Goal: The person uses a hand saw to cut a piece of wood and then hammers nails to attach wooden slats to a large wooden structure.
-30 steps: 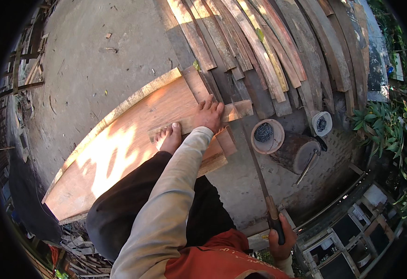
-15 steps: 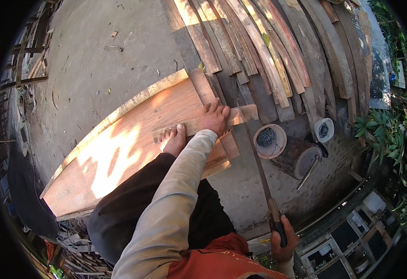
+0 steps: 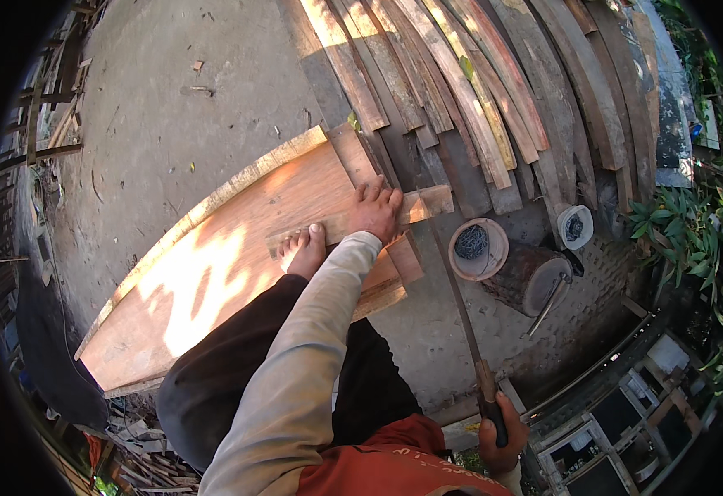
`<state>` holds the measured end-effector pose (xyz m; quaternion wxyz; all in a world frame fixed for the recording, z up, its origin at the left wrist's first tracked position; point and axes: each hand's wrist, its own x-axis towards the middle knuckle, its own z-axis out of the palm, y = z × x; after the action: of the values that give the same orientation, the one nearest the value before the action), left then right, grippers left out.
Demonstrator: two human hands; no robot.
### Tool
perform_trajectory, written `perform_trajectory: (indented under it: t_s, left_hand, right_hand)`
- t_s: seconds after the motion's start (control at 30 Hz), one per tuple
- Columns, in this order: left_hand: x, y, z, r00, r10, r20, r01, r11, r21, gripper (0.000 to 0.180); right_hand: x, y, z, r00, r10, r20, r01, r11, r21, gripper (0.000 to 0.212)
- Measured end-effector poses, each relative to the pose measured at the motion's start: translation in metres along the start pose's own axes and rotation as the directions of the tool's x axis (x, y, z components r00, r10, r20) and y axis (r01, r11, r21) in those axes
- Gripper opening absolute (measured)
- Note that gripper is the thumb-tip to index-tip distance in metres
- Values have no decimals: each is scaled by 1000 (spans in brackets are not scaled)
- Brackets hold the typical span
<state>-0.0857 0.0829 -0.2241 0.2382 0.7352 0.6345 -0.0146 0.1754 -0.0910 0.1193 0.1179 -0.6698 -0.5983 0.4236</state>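
My left hand [image 3: 375,207] presses down on a narrow wooden strip [image 3: 337,223], its fingers curled over the far edge. My bare foot [image 3: 303,250] also rests on this strip, which lies across a broad reddish wooden panel [image 3: 254,221] with a raised pale edge. The strip's right end sticks out past the panel. In my right hand [image 3: 504,434], at the lower right, is the dark handle of a handsaw [image 3: 463,310]. Its long blade reaches up to the overhanging end of the strip. How deep the teeth sit in the wood cannot be made out.
Long boards [image 3: 469,91] lie side by side at the far right. Nearer stand a round bowl of nails [image 3: 470,242], a smaller white container [image 3: 575,227] and a log section [image 3: 527,281] with a hammer [image 3: 548,306] on it. Wooden frames [image 3: 601,438] lie at the lower right.
The handsaw and my right hand have drawn slightly back toward me. My left hand and foot stay on the strip; the whole view has shifted a little.
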Motion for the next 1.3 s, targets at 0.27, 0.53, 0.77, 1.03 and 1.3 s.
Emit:
perform_trajectory:
  t_s: [0.27,0.53,0.77,1.03,1.3]
  left_hand:
    - [6,27,0,1000,18,13,-18,999,-50,64]
    - [-17,28,-7,998,0,71,5,998,-62,75]
    - [6,-6,15,999,-30,-13,30,1000,-5,61]
    - [-8,-25,32,999,-33,6,33,999,-33,52]
    - [-4,-1,11,999,9,31,-7,999,-47,57]
  right_hand:
    - [200,30,88,966,-190,-176,209,974,92,41]
    - [-11,21,-12,1000,13,-9,-12,995,102,44]
    - [235,23,110,986,-146,-81,161,959,232,39]
    - [33,25,38,998,-64,3,63,992,108,46]
    - [210,23,101,985,-162,-64,169,975,146,43]
